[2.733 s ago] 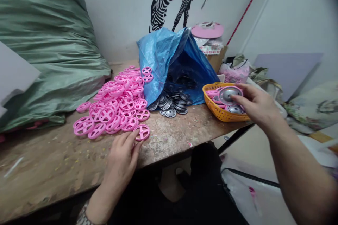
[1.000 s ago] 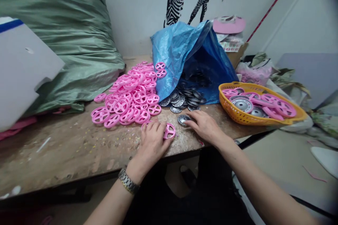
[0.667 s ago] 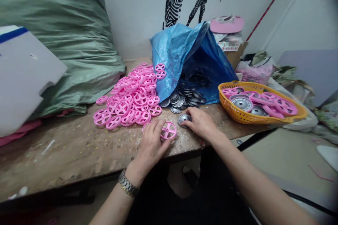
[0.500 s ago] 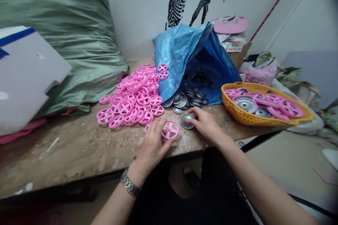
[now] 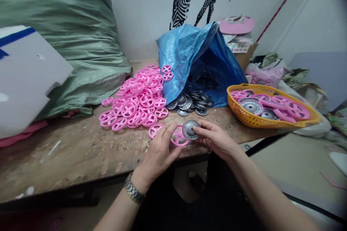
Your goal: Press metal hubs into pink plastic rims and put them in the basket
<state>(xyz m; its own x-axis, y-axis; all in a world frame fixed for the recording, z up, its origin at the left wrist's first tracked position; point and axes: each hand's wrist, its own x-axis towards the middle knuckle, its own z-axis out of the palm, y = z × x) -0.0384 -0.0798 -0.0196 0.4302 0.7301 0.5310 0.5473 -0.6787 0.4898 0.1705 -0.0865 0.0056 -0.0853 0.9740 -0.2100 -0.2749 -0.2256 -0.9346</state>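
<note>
My left hand (image 5: 162, 148) grips a pink spoked wheel (image 5: 179, 138) by its left edge, near the front of the table. In my right hand (image 5: 213, 138) is a grey disc like a hubcap (image 5: 191, 130), pinched at its right side with the thumb near its centre. The disc overlaps the wheel's upper right part; I cannot tell if the two touch. Another pink wheel (image 5: 155, 131) lies just beyond my left fingers. Farther back is a heap of pink wheels (image 5: 138, 97), and beside it a pile of grey discs (image 5: 189, 101) spills from a blue plastic bag (image 5: 179, 54).
A yellow basket (image 5: 251, 123) at the right holds pink wheels and grey discs. Large green sacks (image 5: 89, 43) and a white board (image 5: 29, 79) stand at the left. The wooden table (image 5: 81, 155) ends just in front of my body.
My right hand has lifted the grey disc off the table and brought it left over the pink wheel. The left hand has moved slightly right with the wheel.
</note>
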